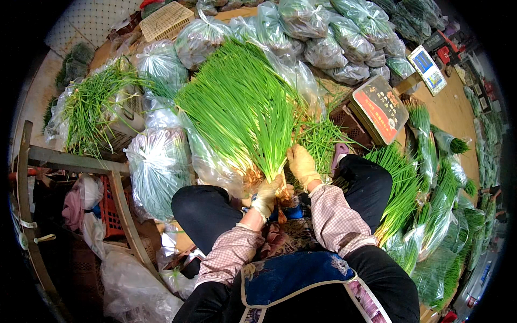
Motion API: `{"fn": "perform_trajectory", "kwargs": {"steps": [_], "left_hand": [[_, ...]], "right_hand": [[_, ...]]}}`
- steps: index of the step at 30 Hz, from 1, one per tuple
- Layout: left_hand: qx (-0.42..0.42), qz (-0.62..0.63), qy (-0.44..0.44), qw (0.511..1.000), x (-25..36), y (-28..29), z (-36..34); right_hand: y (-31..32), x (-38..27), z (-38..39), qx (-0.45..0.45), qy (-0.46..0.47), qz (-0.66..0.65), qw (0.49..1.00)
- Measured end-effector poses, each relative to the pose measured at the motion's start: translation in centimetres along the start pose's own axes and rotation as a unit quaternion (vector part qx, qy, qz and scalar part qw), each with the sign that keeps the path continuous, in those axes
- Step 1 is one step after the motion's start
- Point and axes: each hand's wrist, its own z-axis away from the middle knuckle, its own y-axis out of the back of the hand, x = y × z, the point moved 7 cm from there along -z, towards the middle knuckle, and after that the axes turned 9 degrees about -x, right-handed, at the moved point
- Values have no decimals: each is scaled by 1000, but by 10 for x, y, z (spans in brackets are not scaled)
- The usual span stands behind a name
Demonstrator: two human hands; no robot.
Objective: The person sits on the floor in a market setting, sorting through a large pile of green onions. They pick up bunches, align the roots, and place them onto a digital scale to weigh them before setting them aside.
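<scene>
My gloved left hand is closed around the pale root end of a bunch of thin spring onions, whose green tops fan out away from me. Close to its right is my gloved right hand, its fingers curled by the bunch's edge; anything in them is hidden. Under and left of the bunch lies a large heap of spring onions on clear plastic sheeting, brownish roots toward me. Loose green trimmings lie beyond my right hand.
Filled plastic bags are stacked at the back, with another bag at left. A scale with a screen stands at back right. Wrapped bunches line the right side. A wooden frame and red crate stand at left.
</scene>
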Motion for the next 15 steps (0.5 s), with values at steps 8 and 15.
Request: {"fn": "perform_trajectory", "kwargs": {"steps": [8, 15], "left_hand": [[20, -66, -89, 994, 4, 9, -2], [104, -273, -225, 930, 17, 22, -9]], "right_hand": [[47, 62, -15, 42, -89, 76, 992], [68, 160, 17, -201, -190, 191, 942]]}}
